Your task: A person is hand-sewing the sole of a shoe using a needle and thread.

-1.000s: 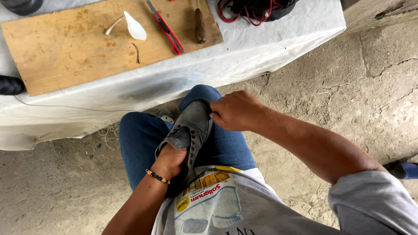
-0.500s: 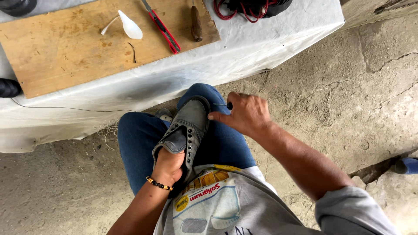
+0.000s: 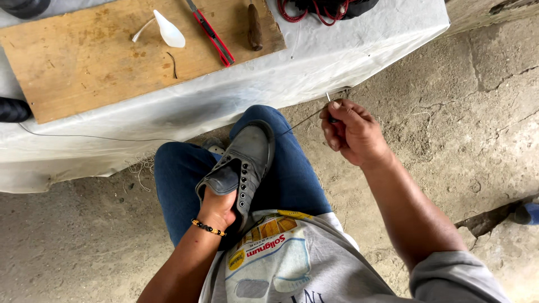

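Note:
A grey lace-up shoe [image 3: 247,157] without laces rests on my right thigh, toe pointing away from me. My left hand [image 3: 219,206] reaches into its opening and holds it; a beaded bracelet circles that wrist. My right hand [image 3: 351,132] is raised to the right of the shoe, fingers pinched on a thin metal needle tool [image 3: 330,104]. A dark thread [image 3: 306,119] runs taut from the shoe's toe edge to that hand.
A wooden board [image 3: 101,62] lies on a white-covered table [image 3: 314,67] ahead. On the board sit a white plastic spoon [image 3: 167,31], red-handled pliers [image 3: 212,35] and a wooden-handled tool [image 3: 255,27]. Red cord [image 3: 314,10] lies at the table's far right. Below is a cracked concrete floor [image 3: 449,129].
My right hand has drawn away from the shoe's toe, out to the right and upward, pulling the thread taut. My left hand and the shoe stay put.

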